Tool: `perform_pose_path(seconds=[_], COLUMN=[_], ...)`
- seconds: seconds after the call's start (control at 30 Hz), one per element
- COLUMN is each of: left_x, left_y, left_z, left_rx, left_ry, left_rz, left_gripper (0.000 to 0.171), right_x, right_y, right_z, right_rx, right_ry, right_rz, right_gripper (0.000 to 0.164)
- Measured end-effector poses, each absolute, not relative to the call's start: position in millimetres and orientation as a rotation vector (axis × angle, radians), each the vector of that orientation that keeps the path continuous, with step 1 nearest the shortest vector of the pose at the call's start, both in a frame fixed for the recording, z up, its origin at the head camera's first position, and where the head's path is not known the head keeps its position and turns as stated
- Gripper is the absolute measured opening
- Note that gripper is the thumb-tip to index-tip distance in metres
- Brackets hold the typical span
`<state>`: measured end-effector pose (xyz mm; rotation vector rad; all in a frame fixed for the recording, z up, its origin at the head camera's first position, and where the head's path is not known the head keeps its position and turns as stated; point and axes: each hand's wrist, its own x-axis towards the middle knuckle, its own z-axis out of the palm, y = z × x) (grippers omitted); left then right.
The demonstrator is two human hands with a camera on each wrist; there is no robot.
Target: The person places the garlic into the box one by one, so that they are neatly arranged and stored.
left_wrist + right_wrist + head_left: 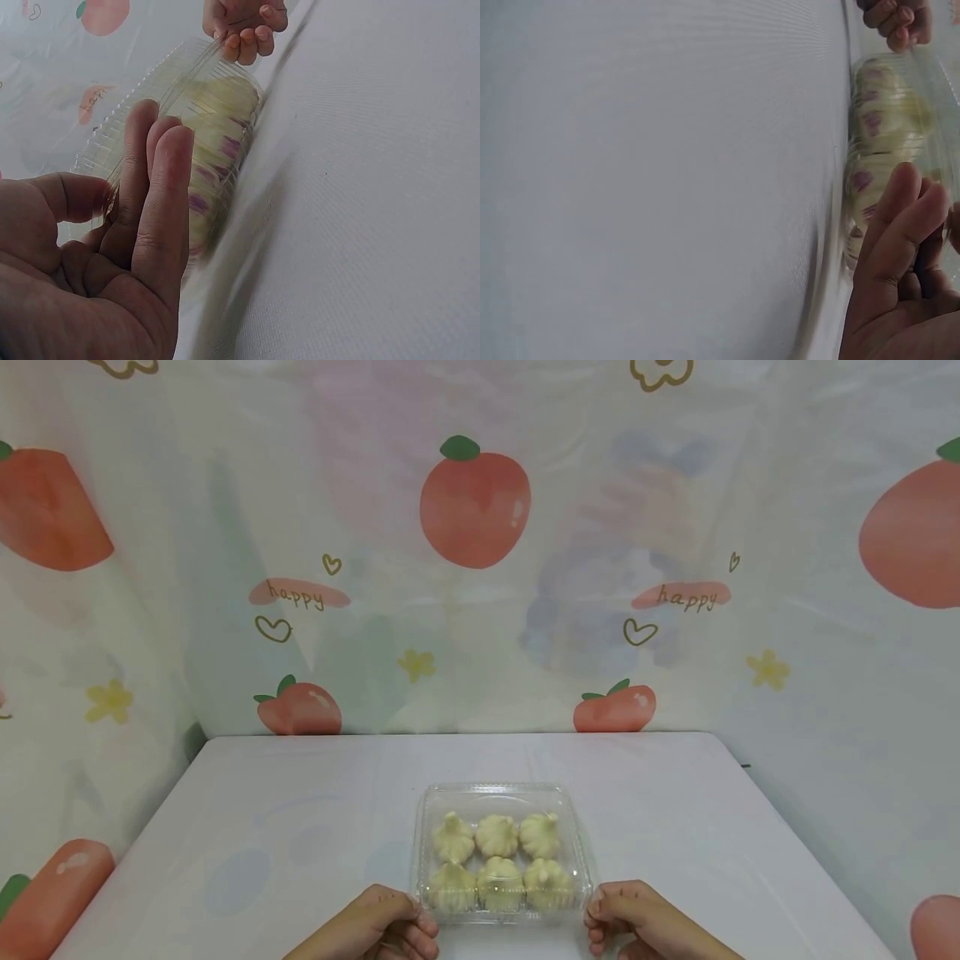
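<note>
A clear plastic clamshell box sits near the front of the table, its lid down. Inside, in two rows, are several pale yellow pieces shaped like garlic bulbs; purple patches show low on their sides in both wrist views. My left hand pinches the rim at the box's near left corner between thumb and index finger, the other fingers clear of it. At the near right corner, my right hand pinches the rim in the same way. The right index fingertip is partly hidden in the right wrist view.
A white-covered table extends around the box to the left, right and back. Behind it hangs a pale curtain printed with fruit, hearts and flowers, which also runs along both sides.
</note>
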<state>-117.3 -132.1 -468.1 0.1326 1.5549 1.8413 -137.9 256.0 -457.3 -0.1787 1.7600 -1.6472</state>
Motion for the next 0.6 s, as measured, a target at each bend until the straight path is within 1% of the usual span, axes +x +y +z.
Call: perform_pose_path(seconds=[0.43, 0.6], left_x=[-115.7, -117.4], left_y=[-127.4, -129.5], left_z=[-466.6, -469.1], left_rx=[0.134, 0.115], left_ry=[1.560, 1.587], left_rz=[1.840, 1.806], left_gripper=[0.035, 0.036], right_x=[-137.8, -139.4], right_y=[255.0, 259.3], right_z=[-457.6, -452.6], right_rx=[-0.147, -0.223], right_ry=[1.812, 1.881], right_rz=[-1.644, -1.555], right_gripper=[0.023, 0.025])
